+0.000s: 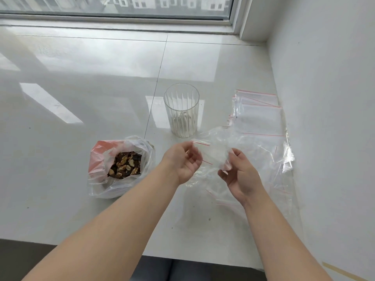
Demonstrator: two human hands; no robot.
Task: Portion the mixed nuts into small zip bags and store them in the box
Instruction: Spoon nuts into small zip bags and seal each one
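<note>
A small clear zip bag (213, 152) with a red seal line is held up between my two hands above the white surface. My left hand (185, 161) pinches its left edge near the seal. My right hand (239, 173) pinches its right side. A white and red plastic bag (97, 159), open at the top, sits to the left with the mixed nuts (125, 165) showing inside. More empty zip bags (259, 116) lie in a loose pile to the right.
A ribbed clear plastic cup (182, 110) stands upright just beyond my hands. A white wall (328, 118) runs close along the right side of the bags. A window frame (121, 17) borders the far edge. The surface's front edge (60, 241) is near my body.
</note>
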